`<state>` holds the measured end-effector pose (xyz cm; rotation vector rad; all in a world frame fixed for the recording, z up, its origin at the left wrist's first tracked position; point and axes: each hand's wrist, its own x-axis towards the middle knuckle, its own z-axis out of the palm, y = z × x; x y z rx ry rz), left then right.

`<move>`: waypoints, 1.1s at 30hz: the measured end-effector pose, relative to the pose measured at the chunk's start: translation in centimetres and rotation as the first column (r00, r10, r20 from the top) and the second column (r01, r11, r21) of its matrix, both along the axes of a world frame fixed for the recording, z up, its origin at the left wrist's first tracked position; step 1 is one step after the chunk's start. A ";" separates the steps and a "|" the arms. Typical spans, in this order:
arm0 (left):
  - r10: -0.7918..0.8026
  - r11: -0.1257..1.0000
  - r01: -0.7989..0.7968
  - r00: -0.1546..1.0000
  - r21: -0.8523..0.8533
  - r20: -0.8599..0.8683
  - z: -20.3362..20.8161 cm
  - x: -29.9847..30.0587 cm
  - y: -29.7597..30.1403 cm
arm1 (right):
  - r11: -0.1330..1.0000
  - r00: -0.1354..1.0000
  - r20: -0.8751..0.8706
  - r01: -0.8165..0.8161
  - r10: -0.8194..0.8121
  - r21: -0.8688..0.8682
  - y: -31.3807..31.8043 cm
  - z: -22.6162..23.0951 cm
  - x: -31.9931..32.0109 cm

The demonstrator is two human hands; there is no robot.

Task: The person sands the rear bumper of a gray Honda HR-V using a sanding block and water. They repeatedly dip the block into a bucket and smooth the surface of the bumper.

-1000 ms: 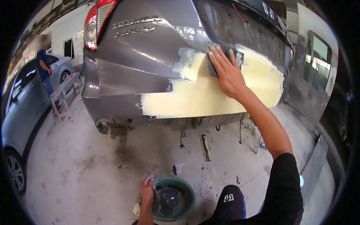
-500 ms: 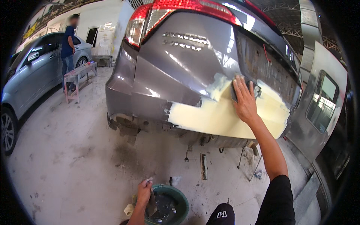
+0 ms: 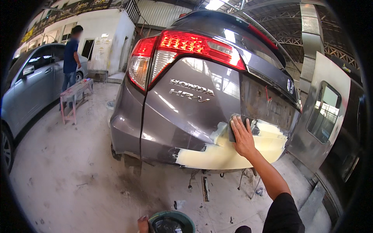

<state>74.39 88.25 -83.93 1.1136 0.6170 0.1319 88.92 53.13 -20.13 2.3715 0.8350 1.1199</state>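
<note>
My right hand [image 3: 244,138] lies with its fingers stretched over a dark sanding sheet [image 3: 232,134], pressing it to the grey tailgate [image 3: 182,120] of a car. Under and around it spreads a pale yellow patch of filler [image 3: 206,156], with bluish-grey edges. At the lower edge my left hand [image 3: 143,224] shows only in part, closed, beside a green basin [image 3: 191,223] of dark liquid. What it grips is hidden.
A silver car [image 3: 44,79] stands on the left, with a person [image 3: 70,56] in dark blue beside it. Near them is a worn wooden bench [image 3: 79,90]. A metal door panel [image 3: 328,105] stands at right. A narrow strip [image 3: 205,189] lies on the floor below the car.
The view has tilted up, so the car sits lower and the left hand and basin are partly cut off. My right hand stays on the sheet against the filler's upper edge.
</note>
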 end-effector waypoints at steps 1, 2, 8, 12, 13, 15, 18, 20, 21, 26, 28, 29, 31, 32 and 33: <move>0.003 0.997 -0.003 1.000 0.071 0.002 -0.1 -0.3 -0.4 | 1.000 1.000 -0.002 0.005 -0.005 -0.003 0.3 -0.2 0.1; 0.014 0.989 -0.016 1.000 0.149 0.017 0.2 -0.3 -0.2 | 0.999 0.998 -0.055 0.010 -0.008 0.032 -0.1 -0.8 -0.4; -0.040 0.973 0.035 0.999 0.229 0.017 12.0 -1.9 -0.6 | 0.998 0.996 0.079 0.039 -0.044 0.055 0.9 -0.7 0.3; 0.054 0.978 -0.081 0.989 0.195 0.138 2.6 1.1 3.8 | 0.992 0.997 0.083 -0.006 -0.004 0.126 2.3 -1.6 1.2; 0.061 0.978 -0.096 0.981 0.187 0.186 2.1 0.9 3.0 | 0.992 0.998 0.062 0.024 -0.031 0.124 0.8 -2.5 1.1; 0.044 0.988 -0.061 0.992 0.140 0.117 4.2 0.8 1.4 | 0.994 0.991 0.118 0.054 -0.065 0.096 -1.2 -3.7 0.6; -0.076 0.915 0.048 0.996 0.400 0.055 6.5 1.1 3.4 | 0.993 0.981 0.191 -0.004 -0.019 0.117 2.7 -1.5 0.8; -0.071 0.982 0.045 0.988 0.183 0.135 11.0 0.5 1.7 | 0.995 0.974 0.227 -0.015 -0.008 0.098 2.1 -0.8 1.3; -0.066 0.968 0.020 0.982 0.250 0.178 11.5 0.7 1.3 | 0.995 0.970 0.241 -0.035 0.011 0.095 1.8 -1.4 1.4; -0.058 0.976 0.001 0.965 0.219 0.255 10.5 2.8 0.3 | 0.992 0.984 0.174 0.011 -0.034 0.127 -0.6 -3.9 -0.6; -0.063 0.977 0.007 0.965 0.214 0.255 11.5 2.4 -0.2 | 0.984 0.985 0.158 -0.098 0.074 0.150 -0.3 -6.4 -2.2; -0.066 0.977 0.010 0.963 0.211 0.262 12.6 2.0 -0.8 | 0.957 0.985 0.063 -0.173 0.162 0.235 -0.5 -8.8 -3.5; -0.059 0.975 -0.003 0.960 0.224 0.272 14.7 1.2 -0.9 | 0.917 0.925 -0.122 -0.326 0.360 0.232 0.9 -16.3 -6.0; -0.061 0.978 0.002 0.958 0.208 0.280 14.6 1.7 -1.2 | 0.923 0.882 -0.319 -0.262 0.348 0.283 1.0 -20.6 -8.0; -0.060 0.982 0.005 0.957 0.191 0.285 14.4 2.0 -1.5 | 0.930 0.809 -0.494 -0.168 0.320 0.327 1.0 -25.1 -9.9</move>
